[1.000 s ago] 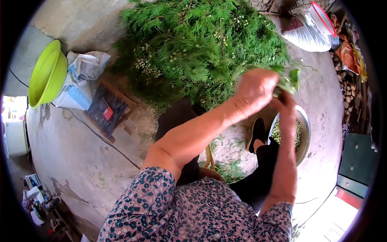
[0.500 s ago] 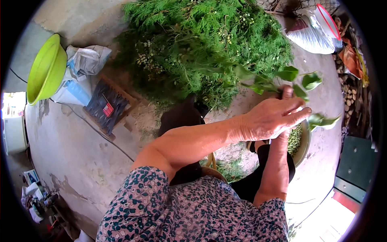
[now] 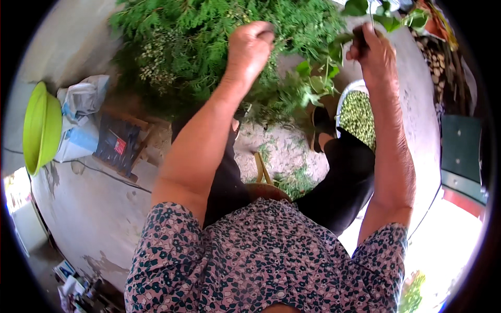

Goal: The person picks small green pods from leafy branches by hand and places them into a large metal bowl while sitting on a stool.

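Note:
My right hand is closed on the thin stem of a broad-leaved green vine. Some of its leaves rise past the fingers, and others trail down on the hand's left. Farther left, my left hand is raised over the pile of feathery evergreen branches, fingers curled together. Whatever may be in them is hidden. Pale clusters of small cones show on the pile. Below my right hand, beside my knee, a pale-rimmed basin holds many small green cones or seeds.
On the left, a lime-green basin leans by white and blue sacks. A small wooden stool with a dark woven top stands nearby, and a cable crosses the floor. At the right are stacked firewood and a dark green box.
My hands were close together at the right, my left arm across my body; now they are apart. The left hand has swung left over the branches; the right has lifted the vine farther away.

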{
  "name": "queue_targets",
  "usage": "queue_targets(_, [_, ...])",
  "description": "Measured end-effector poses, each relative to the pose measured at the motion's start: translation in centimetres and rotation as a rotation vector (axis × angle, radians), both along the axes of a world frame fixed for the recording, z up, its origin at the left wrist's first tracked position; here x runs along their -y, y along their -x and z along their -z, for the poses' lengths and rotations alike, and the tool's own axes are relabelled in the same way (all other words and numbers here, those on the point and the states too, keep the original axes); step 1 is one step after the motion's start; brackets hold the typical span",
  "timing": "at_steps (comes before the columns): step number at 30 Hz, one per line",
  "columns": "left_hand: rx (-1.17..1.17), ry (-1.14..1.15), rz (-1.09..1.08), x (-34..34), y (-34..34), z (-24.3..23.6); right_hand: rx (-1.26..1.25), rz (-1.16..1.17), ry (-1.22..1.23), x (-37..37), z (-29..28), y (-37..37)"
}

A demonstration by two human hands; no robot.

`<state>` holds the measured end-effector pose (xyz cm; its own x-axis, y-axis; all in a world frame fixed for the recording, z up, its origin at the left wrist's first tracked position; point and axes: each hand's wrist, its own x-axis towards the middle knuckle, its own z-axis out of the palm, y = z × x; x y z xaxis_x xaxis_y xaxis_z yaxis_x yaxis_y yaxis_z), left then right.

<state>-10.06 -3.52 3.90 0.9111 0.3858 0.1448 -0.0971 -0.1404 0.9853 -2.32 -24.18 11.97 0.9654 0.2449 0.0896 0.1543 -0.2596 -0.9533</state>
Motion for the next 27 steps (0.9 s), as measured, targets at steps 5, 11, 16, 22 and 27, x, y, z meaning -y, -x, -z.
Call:
queue_targets(5, [-0.038,-0.164,0.089,-1.8,-1.7,3.6,0.214,0.038,-0.355,-2.4,-6.0,0.8])
queue_targets(11, [-0.165,-0.071,0.426,-5.7,-2.7,6.2,0.206,-0.048,-0.585,-6.0,-12.7,1.7])
queue_targets(16, [-0.179,0.357,0.732,-3.9,-4.9,9.3,0.285,-0.146,-0.67,-7.1,-16.9,0.6])
queue_targets(22, [-0.253,0.151,0.007,-1.4,-5.0,6.2,0.463,0.067,-0.59,-4.3,-17.0,-1.6])
queue_targets(27, [-0.12,-0.1,-0.179,-2.5,-5.7,8.4,0.561,0.037,-0.885,-2.5,-18.8,-2.6])
